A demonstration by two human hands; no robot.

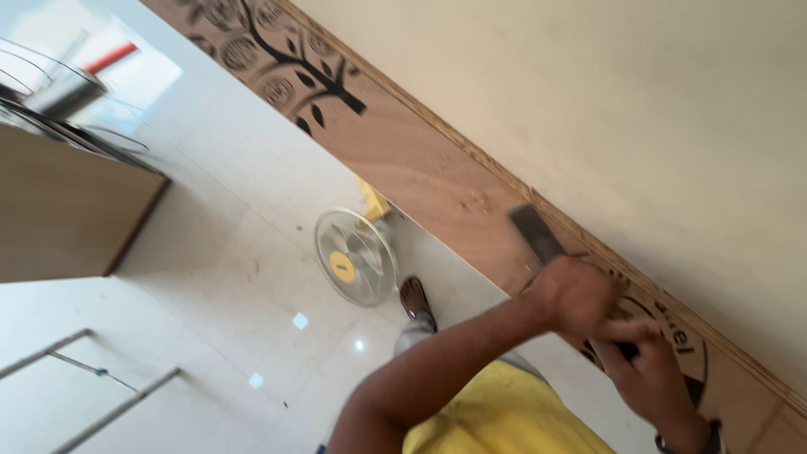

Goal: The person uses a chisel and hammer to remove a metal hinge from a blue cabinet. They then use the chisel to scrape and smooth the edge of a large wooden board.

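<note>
My left hand (578,294) is a closed fist around the handle of a flat dark-bladed tool (535,232). The blade lies against the brown plywood edge (437,168) of a big board with a cream laminate face (588,101). My right hand (651,370), with a wristwatch (702,441) on its wrist, sits just behind the left fist on the same plywood strip. Its fingers reach towards the tool's handle, and whether they grip it is hidden. A black tree print (286,50) marks the plywood further along.
Below lies a white tiled floor (227,277) with a small table fan (355,255) lying on it and my sandalled foot (416,301) beside it. A wooden cabinet side (67,210) stands at left. Metal bars (101,378) cross the lower left.
</note>
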